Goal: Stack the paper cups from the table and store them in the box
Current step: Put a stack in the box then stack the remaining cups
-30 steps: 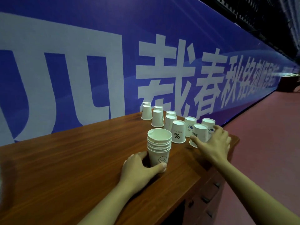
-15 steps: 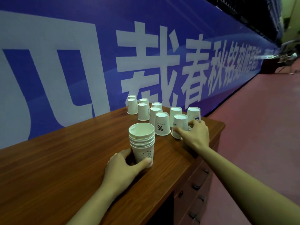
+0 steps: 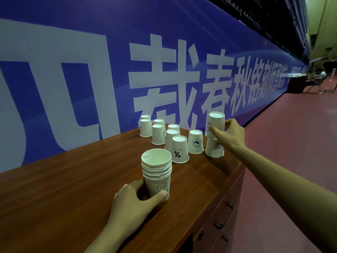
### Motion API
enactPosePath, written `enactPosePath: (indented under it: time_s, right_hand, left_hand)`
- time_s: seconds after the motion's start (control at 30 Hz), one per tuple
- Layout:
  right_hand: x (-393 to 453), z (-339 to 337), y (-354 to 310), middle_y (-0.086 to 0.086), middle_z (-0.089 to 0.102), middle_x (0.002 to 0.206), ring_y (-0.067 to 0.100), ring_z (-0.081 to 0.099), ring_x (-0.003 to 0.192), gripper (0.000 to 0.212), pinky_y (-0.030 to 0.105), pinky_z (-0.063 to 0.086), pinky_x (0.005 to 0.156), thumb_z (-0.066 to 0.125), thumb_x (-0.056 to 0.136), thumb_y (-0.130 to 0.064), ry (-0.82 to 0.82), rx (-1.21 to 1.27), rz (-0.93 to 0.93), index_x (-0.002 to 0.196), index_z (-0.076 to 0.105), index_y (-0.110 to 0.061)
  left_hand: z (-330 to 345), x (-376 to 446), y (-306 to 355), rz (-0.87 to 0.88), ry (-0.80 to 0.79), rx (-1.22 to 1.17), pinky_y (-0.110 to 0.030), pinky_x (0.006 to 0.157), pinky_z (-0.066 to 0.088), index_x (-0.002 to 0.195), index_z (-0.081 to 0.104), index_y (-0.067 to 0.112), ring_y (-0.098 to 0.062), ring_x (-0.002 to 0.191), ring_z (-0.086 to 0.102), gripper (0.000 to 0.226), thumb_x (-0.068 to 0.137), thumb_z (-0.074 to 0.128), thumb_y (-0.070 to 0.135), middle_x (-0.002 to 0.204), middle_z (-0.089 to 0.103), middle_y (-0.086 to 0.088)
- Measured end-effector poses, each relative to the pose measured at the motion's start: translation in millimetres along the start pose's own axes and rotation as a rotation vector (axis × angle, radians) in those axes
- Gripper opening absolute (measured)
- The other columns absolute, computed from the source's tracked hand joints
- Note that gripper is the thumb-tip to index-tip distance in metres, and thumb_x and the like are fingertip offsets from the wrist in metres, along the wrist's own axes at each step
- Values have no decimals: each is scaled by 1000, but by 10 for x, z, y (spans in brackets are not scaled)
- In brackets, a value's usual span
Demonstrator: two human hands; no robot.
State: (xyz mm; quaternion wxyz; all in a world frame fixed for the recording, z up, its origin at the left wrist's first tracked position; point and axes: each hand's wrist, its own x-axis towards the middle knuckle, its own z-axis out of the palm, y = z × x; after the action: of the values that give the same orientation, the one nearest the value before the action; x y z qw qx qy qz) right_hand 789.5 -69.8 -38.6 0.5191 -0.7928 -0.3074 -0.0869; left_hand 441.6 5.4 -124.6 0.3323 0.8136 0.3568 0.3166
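While the left hand (image 3: 133,201) curled around the base of the upright stack of paper cups (image 3: 157,172), thumb across the near side below a smiley-face print and fingers wrapped round the far side, that stack stood on the wooden bench (image 3: 63,189) close to its near edge. Beyond the left hand and to its right, the right hand (image 3: 228,133) reached out over the bench's far corner and gripped an upside-down paper cup (image 3: 215,123) between thumb and fingers, holding it raised and a little tilted. Directly beneath the right hand stood another inverted cup (image 3: 214,147) on the bench, and the held cup sat over its top; whether the two touched could not be told. To the left of the right hand stood the loose inverted cups: one with a round blue emblem (image 3: 195,141) just beside it, then one marked with a percent sign (image 3: 179,151), which stood nearest to the stack. Further left of the right hand and beyond the left, the remaining upturned cups (image 3: 158,134) clustered in pairs toward the blue banner (image 3: 73,70) with large white characters behind the bench. Below the right forearm, the bench's drawer fronts (image 3: 218,220) showed dark handles, with red floor (image 3: 291,143) alongside.
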Motion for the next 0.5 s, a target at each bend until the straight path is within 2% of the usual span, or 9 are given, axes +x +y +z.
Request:
enactPosePath:
  time_s: [0.07, 0.17, 0.4, 0.5]
  right_hand:
    - [-17, 108, 72, -2, 66, 97, 18, 63, 86, 60, 36, 52, 71, 79, 73, -61, -48, -62, 18, 106, 60, -14]
    - [-162, 215, 243, -1, 66, 97, 19, 65, 86, 64, 37, 54, 70, 78, 73, -66, -124, -145, 42, 108, 58, -15]
    - [-455, 259, 342, -3, 64, 104, 17, 63, 90, 59, 28, 47, 65, 79, 77, -60, -193, -91, 4, 111, 53, -19]
    - [-528, 252, 334, -4, 64, 106, 14, 63, 90, 64, 30, 53, 69, 79, 74, -62, -276, -132, -18, 113, 53, -19]
  left_hand:
    - [-10, -5, 4, -1, 0, -5, -43, 96, 57, 108, 75, 50, -1, 105, 69, 65, 58, 71, 90, 102, 75, 31]
    - [-14, 0, -4, 4, 12, 3, -43, 97, 56, 104, 74, 54, -3, 107, 68, 62, 56, 70, 92, 103, 76, 28]
    - [-17, 4, -2, -7, 3, 3, -43, 96, 57, 110, 75, 47, -4, 106, 69, 74, 54, 67, 96, 104, 76, 25]
    - [-25, -17, 18, -5, -2, 3, -43, 96, 56, 109, 75, 47, -4, 106, 69, 74, 55, 66, 96, 104, 76, 26]
